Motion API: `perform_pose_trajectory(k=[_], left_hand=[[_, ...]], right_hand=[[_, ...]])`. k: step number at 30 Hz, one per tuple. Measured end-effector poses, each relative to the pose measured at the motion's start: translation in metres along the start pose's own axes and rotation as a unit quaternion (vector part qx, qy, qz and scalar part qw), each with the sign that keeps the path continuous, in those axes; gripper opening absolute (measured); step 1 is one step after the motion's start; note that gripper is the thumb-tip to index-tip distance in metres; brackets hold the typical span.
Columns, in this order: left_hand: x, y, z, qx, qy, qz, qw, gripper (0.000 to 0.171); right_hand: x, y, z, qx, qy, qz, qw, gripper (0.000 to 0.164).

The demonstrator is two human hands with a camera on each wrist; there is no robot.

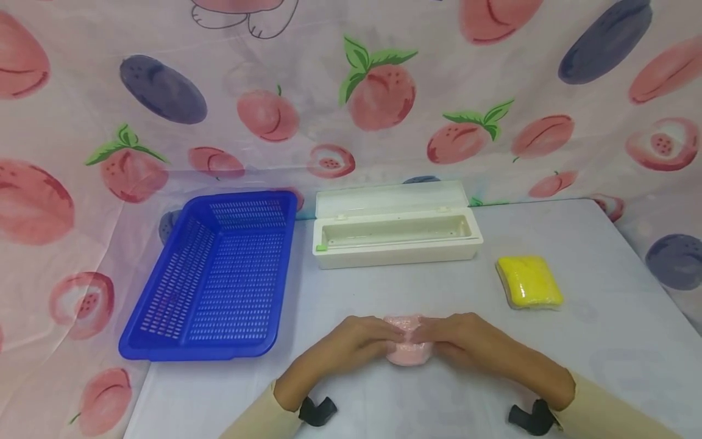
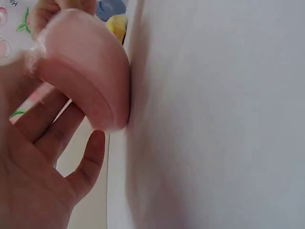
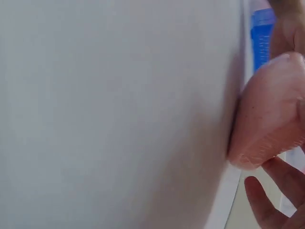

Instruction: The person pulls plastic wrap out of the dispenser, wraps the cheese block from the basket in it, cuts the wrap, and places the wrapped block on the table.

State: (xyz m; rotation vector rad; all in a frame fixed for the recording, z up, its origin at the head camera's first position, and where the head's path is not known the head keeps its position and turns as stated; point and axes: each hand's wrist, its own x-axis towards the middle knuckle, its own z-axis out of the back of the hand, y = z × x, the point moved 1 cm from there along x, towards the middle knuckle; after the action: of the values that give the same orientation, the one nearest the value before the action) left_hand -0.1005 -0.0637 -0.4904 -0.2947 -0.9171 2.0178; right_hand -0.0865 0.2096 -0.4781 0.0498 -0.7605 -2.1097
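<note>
A soft pink packet in shiny clear wrap stands close over the white table at the front middle. My left hand grips its left side, and my right hand grips the right side, fingertips nearly meeting across the top. From the left wrist, the pink packet looks bowed, its lower edge right at the tabletop; the left fingers lie against its far side. In the right wrist view the packet shows a wrinkled wrap, with right-hand fingers at its edge.
A blue perforated basket stands at the left. Behind my hands sits a long white box with its lid raised and a small green tab. To the right lies a yellow wrapped packet. A fruit-print cloth hangs behind the table.
</note>
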Motion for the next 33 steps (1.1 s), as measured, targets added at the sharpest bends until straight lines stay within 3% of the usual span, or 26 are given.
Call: perform_pose_trajectory(k=[2,4,6,7,9,11,13,15,17,20,22,25,29,33], left_hand=[[-0.004,-0.004,-0.002,-0.022,-0.013,0.012,0.9996,0.042],[-0.005,-0.008,-0.005,-0.041,-0.030,0.038,0.9980,0.048],[-0.003,-0.012,-0.009,-0.079,-0.045,0.081,0.9926,0.051],[-0.001,-0.013,-0.011,-0.105,-0.053,0.108,0.9872,0.047],[0.004,-0.016,-0.015,-0.171,-0.076,0.170,0.9675,0.040],[0.012,-0.020,-0.019,-0.217,-0.105,0.236,0.9415,0.042],[0.024,-0.022,-0.023,-0.237,-0.139,0.288,0.9175,0.045],[0.041,-0.025,-0.028,-0.241,-0.175,0.325,0.8976,0.047],[0.059,-0.028,-0.032,-0.246,-0.202,0.349,0.8814,0.051],[0.090,-0.032,-0.040,-0.249,-0.213,0.353,0.8767,0.053],[0.110,-0.034,-0.046,-0.244,-0.207,0.347,0.8816,0.055],[0.135,-0.033,-0.055,-0.220,-0.197,0.322,0.8996,0.044],[0.157,-0.029,-0.065,-0.153,-0.196,0.303,0.9201,0.034],[0.166,-0.026,-0.070,-0.101,-0.185,0.311,0.9267,0.033]], right_hand=[[-0.003,0.002,0.001,0.058,-0.015,-0.044,0.997,0.038],[-0.005,0.004,0.001,0.120,-0.019,-0.103,0.987,0.030],[-0.005,0.006,0.001,0.205,-0.014,-0.178,0.962,0.027],[-0.005,0.007,0.001,0.249,-0.009,-0.218,0.944,0.030],[-0.006,0.009,0.001,0.327,-0.001,-0.293,0.898,0.042],[-0.009,0.011,0.001,0.365,-0.009,-0.350,0.863,0.058],[-0.013,0.010,0.002,0.355,-0.029,-0.390,0.849,0.070],[-0.017,0.009,0.005,0.306,-0.063,-0.406,0.859,0.075],[-0.020,0.005,0.009,0.242,-0.107,-0.414,0.871,0.069],[-0.025,-0.003,0.018,0.136,-0.176,-0.406,0.886,0.056],[-0.029,-0.009,0.025,0.072,-0.210,-0.399,0.890,0.047],[-0.035,-0.015,0.033,0.010,-0.225,-0.394,0.891,0.045],[-0.040,-0.019,0.039,0.007,-0.180,-0.413,0.893,0.060],[-0.042,-0.020,0.040,0.006,-0.124,-0.430,0.894,0.071]])
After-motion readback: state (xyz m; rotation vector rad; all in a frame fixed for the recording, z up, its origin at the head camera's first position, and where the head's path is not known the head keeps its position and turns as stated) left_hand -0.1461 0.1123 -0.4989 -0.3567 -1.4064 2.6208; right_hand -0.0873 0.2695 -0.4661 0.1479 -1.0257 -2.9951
